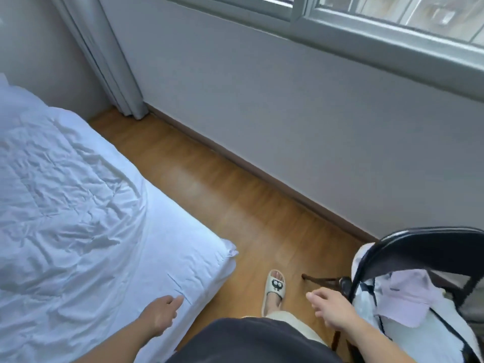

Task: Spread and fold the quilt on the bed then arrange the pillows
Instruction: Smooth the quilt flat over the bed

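quilt [65, 179] (rumpled) covers bed to its edge | left hand [158, 314], right hand [331, 307] loose, empty | floor [222, 195] bare beside

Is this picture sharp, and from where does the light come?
Head view: daylight enters through the window at upper right; the quilt looks bluish; the wide lens bends the baseboard; both hands, left hand and right hand, are slightly soft.

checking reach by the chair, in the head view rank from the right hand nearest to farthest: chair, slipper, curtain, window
1. black chair, right beside the right hand
2. slipper on the floor, just left
3. window, top right
4. curtain, far left corner; close to the window's rank
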### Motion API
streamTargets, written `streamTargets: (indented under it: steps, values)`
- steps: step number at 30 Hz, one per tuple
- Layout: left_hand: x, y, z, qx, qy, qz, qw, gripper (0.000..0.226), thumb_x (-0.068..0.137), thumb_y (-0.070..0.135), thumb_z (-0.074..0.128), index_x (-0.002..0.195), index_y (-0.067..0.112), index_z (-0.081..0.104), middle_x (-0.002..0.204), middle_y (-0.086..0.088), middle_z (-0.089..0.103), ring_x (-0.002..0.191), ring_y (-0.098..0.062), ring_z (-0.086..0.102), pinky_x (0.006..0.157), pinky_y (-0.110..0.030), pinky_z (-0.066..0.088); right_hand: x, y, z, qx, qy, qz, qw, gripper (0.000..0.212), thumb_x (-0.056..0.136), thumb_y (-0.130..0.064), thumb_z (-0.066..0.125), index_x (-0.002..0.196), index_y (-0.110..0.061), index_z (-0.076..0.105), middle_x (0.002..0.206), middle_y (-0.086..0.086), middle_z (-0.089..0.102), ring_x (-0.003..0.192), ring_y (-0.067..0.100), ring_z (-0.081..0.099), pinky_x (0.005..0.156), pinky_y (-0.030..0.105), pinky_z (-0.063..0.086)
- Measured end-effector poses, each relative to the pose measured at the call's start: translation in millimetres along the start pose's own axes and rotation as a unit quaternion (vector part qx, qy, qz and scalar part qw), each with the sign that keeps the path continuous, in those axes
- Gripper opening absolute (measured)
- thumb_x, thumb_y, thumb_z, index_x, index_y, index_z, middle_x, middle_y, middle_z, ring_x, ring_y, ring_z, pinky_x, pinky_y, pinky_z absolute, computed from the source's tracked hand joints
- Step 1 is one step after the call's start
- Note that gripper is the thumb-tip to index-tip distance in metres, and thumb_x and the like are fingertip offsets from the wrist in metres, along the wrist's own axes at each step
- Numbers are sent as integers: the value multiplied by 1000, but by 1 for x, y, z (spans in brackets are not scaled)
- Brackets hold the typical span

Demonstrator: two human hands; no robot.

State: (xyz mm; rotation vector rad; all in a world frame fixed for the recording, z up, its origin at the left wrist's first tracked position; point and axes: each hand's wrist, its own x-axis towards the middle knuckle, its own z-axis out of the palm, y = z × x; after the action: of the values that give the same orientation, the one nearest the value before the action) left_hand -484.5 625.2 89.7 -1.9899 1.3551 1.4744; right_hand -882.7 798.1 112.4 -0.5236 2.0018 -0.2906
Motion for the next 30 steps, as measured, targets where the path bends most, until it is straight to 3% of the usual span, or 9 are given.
streamTargets:
  steps: [6,10,13,18,24,30]
  values:
    - [33,106,-19,-125,25,-47,991,47,96,50,51,99,4,63,88,-8,65,64,-22,48,60,-27,33,117,-148,-94,-151,-60,-108,981,31,92,-53,60,106,-27,69,106,-11,71,100,11,69,89,29,51]
    - [53,185,-44,-182,25,-28,983,42,97,51,46,99,12,62,102,-7,66,77,-21,60,64,-28,45,181,-231,-141,-208,-73,-118,968,34,93,-54,58,110,-26,67,104,-9,72,98,11,68,91,30,52]
    - [85,227,-66,-209,36,-29,977,39,98,51,45,100,17,63,102,-5,66,80,-19,61,66,-28,45,235,-290,-159,-250,-83,-125,957,35,93,-54,58,108,-24,68,92,-12,68,87,10,65,87,30,52]
    - [154,257,-104,-264,33,-77,961,42,93,55,48,87,14,57,84,0,61,64,-18,47,58,-26,34,312,-394,-161,-314,-88,-128,937,35,88,-56,59,99,-25,71,89,-10,71,82,10,66,87,31,56]
    - [194,285,-188,-292,66,-102,949,37,96,55,43,96,22,60,97,3,63,74,-11,55,70,-29,42,383,-557,-142,-403,-99,-181,892,32,91,-55,57,98,-26,68,97,-8,72,90,12,67,89,34,56]
    - [226,299,-257,-388,123,-154,900,40,95,56,42,98,21,60,98,2,64,85,-17,59,79,-33,47,453,-713,-84,-496,-134,-226,828,39,92,-57,56,106,-23,71,96,-9,70,91,14,68,88,31,55]
